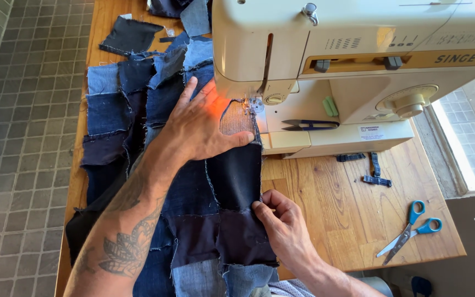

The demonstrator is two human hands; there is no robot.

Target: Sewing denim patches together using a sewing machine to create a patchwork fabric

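Denim patchwork [193, 181]: light blue, indigo, near-black squares. Sewing machine [358, 60]: cream, tan band. Scissors [410, 228]: bright blue handles. Table [336, 203]: honey-brown wood. Floor [23, 137]: grey square tiles.

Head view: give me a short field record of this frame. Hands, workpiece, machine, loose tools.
left hand: flat on the patchwork denim, fingers spread, beside the needle area
right hand: pinching the fabric's right edge, nearer the person
patchwork denim: blue and dark patches with frayed seams, fed under the presser foot
sewing machine: cream, on the wooden table, its lamp glowing on the left hand
thread snips: dark blue, lying on the machine bed
scissors: blue-handled, on the table at right, untouched
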